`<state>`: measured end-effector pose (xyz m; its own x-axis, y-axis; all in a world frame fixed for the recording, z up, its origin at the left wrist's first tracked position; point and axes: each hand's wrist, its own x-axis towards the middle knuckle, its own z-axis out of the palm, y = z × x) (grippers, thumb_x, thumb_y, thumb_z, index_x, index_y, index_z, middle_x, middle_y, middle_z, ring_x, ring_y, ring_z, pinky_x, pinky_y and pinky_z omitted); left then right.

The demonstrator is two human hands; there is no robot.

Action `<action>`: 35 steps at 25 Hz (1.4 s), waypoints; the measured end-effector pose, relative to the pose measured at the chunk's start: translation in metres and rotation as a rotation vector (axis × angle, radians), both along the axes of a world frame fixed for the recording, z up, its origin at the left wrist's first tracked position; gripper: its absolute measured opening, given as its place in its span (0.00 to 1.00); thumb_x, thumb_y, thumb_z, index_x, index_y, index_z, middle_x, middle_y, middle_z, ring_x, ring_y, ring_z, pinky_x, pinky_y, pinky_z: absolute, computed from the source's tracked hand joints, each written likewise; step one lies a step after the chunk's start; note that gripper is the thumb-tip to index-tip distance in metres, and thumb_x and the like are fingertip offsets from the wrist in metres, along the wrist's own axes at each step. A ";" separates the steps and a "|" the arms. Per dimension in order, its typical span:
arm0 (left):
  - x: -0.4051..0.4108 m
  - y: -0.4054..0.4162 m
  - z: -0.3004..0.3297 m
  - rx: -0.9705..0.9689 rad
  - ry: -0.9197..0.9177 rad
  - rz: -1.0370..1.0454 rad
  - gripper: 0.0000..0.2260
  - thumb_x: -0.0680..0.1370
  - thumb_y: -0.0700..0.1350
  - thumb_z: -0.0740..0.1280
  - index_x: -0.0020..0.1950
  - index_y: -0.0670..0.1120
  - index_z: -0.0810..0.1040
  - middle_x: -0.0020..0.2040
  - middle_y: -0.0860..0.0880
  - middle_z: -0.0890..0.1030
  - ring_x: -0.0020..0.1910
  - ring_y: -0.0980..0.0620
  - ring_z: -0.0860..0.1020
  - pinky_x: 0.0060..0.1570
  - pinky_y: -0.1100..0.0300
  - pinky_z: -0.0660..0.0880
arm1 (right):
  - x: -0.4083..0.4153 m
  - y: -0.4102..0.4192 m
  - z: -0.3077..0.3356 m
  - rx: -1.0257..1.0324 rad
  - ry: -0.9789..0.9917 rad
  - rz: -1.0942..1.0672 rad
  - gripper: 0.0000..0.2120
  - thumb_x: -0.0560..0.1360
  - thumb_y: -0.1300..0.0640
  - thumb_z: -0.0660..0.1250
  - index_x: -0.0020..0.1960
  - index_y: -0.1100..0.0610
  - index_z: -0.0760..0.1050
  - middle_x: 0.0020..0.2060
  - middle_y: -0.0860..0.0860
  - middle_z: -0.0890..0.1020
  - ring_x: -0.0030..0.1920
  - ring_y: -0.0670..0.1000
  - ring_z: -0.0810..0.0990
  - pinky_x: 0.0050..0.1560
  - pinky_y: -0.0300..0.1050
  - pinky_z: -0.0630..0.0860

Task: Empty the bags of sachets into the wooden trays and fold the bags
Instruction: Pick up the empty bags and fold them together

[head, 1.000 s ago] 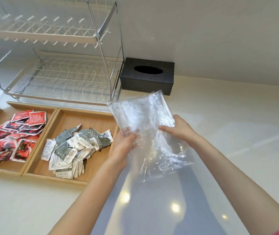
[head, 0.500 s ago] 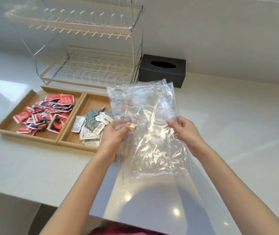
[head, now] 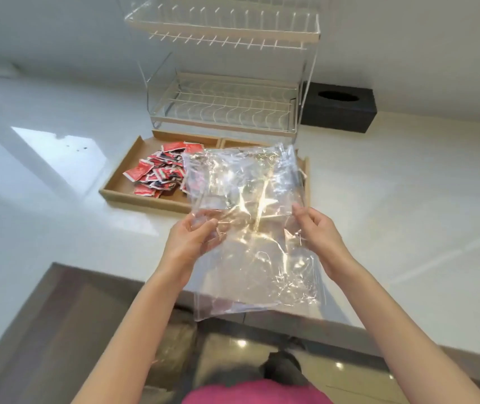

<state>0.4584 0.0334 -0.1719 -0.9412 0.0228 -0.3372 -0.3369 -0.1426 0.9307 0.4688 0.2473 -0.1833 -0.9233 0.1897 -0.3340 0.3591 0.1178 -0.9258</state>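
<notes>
Clear plastic bags [head: 250, 228], empty and crinkled, hang flat between my two hands at the centre of the frame, held up above the near edge of the worktop [head: 58, 234]. More than one layer of film shows along the top and bottom edges, so I seem to have a couple of bags stacked together, though I cannot tell exactly how many. My left hand [head: 192, 243] pinches the left edge of the film about halfway up, thumb in front and fingers curled behind. My right hand [head: 317, 228] pinches the right edge at about the same height, its fingers bent round the plastic.

Behind the bags, toward the middle of the frame, two wooden trays sit side by side on the worktop. The left tray [head: 122, 188] holds a loose heap of red sachets [head: 160, 173]. The right tray [head: 306, 176] is mostly covered by the bags I hold, and I cannot make out its contents through the glare.

Just beyond the trays, at the upper centre, stands a two-tier wire dish rack [head: 224, 103]. A black tissue box [head: 341, 109] sits just beside it at the upper right. A strip of pink clothing [head: 256, 392] shows at the bottom edge.
</notes>
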 end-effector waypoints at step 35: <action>0.158 -0.243 -0.281 -0.376 -0.647 0.139 0.10 0.75 0.37 0.63 0.54 0.36 0.74 0.31 0.47 0.74 0.26 0.56 0.74 0.28 0.65 0.69 | 0.110 -0.251 -0.268 -0.035 -0.780 0.268 0.05 0.74 0.55 0.65 0.45 0.57 0.76 0.44 0.53 0.80 0.33 0.48 0.75 0.29 0.37 0.68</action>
<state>0.6164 -0.2095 -0.4534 -0.5391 -0.3069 -0.7843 -0.8340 0.0647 0.5480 0.5785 -0.0037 -0.4510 -0.4363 -0.0267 -0.8994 0.8639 0.2670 -0.4270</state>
